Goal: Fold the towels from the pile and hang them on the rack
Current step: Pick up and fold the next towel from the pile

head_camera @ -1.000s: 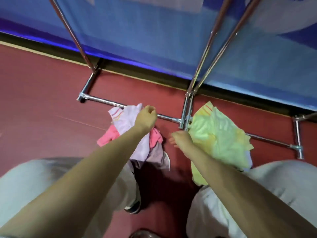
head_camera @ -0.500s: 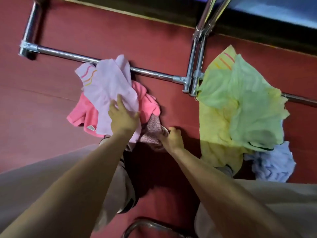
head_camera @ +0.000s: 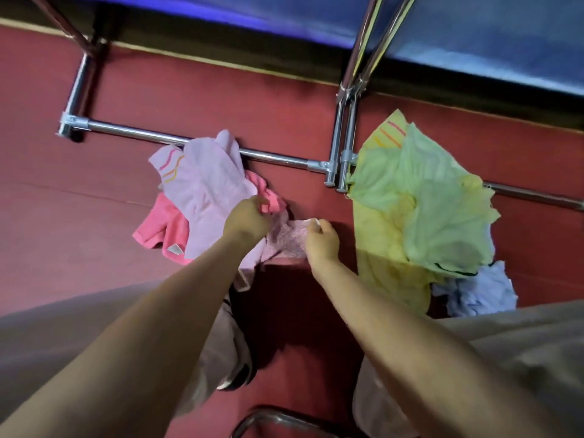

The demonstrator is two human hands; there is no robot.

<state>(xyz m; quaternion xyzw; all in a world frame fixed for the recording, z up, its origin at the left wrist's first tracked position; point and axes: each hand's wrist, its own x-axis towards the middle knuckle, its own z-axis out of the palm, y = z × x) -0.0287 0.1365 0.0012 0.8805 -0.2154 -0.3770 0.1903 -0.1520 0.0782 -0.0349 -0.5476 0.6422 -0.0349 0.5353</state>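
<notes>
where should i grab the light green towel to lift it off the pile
Pinch the light green towel at its upper edge near the rack's upright posts, coming from above. That edge lies on top of the yellow towel and is uncovered, so it should peel away alone. Both hands are busy on the pink pile now.

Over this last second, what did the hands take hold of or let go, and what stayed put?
The left hand moved off the lilac towel to grip the pink towel beneath. The right hand now pinches the patterned cloth's edge. The yellow-green pile and rack bar stayed put.
</notes>
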